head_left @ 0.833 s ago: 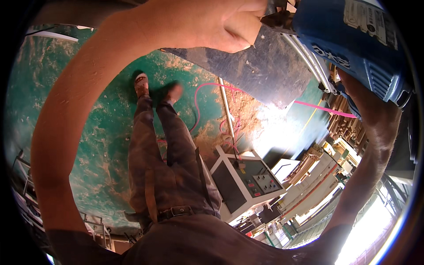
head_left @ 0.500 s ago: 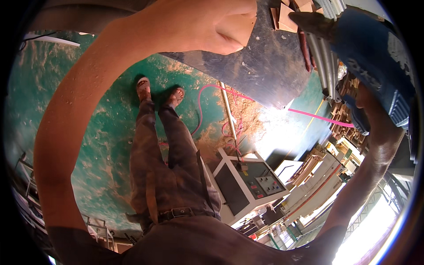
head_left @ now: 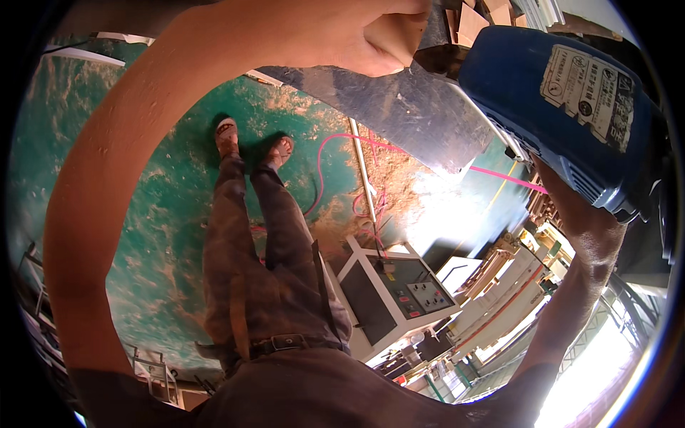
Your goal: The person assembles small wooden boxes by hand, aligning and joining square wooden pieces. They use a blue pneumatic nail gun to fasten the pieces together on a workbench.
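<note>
My left hand [head_left: 357,43] is at the top of the view, its fingers curled and pressed together. Whatever lies inside them is hidden, though a tan patch shows between thumb and fingers. At the upper right, my right hand [head_left: 560,191] grips a blue power drill [head_left: 514,78] with a worn label on its side. Most of that hand is hidden behind the tool's body. The drill's dark nose [head_left: 439,60] points left and ends close beside my left fingertips; contact there cannot be made out.
Below my hands lies a dark, scratched tabletop [head_left: 399,107]. Wood offcuts [head_left: 471,25] sit at its far side. A pink hose [head_left: 321,171] winds over the green floor [head_left: 164,235] among sawdust [head_left: 392,185]. A grey machine with a control panel [head_left: 421,289] stands right of my legs.
The drill has moved left and its nose now sits by my left hand; its labelled side has turned into view. My left hand has shifted slightly right and up.
</note>
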A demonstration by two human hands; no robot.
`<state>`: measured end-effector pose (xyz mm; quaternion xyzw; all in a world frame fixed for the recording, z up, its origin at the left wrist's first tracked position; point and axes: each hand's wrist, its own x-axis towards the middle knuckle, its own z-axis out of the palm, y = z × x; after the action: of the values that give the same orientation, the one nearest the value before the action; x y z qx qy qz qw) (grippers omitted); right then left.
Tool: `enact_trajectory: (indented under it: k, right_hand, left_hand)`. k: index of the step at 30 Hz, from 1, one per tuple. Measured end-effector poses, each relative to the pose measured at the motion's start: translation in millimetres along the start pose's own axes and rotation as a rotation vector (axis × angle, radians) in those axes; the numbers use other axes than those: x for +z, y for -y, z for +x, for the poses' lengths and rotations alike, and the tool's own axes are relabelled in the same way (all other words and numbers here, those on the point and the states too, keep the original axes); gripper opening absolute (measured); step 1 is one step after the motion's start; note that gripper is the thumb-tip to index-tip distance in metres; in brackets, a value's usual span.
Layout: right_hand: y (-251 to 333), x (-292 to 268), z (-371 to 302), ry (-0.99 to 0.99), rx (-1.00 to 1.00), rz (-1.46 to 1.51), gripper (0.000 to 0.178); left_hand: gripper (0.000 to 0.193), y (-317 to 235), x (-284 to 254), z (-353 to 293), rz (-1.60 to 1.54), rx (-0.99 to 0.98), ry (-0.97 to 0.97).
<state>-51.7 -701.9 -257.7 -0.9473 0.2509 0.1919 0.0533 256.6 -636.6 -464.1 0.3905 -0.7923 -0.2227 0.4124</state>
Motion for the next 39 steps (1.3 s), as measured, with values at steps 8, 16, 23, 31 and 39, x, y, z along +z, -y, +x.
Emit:
enact_trajectory:
  k: [8,16,23,31,39]
  right_hand:
    - [-2,-1,3,0.010,-0.033,-0.034,0.033]
    - [-2,-2,5,-0.002,-0.020,-0.007,0.034]
    - [4,-12,4,-0.051,0.077,0.103,0.035]
    - [17,-24,-26,-0.331,0.549,0.745,0.035]
    - [43,118,5,-0.673,0.282,0.394,0.056]
  left_hand:
    - [0.017,-4,-3,0,-0.037,0.015,0.000]
    - [0.017,-3,-3,0,-0.033,-0.006,0.038]
    - [0.019,-2,-5,3,-0.193,-0.114,0.101]
    - [0.055,-2,-13,5,0.074,-0.163,0.060]
    - [0.029,-112,-70,-11,-1.336,-0.760,-0.856]
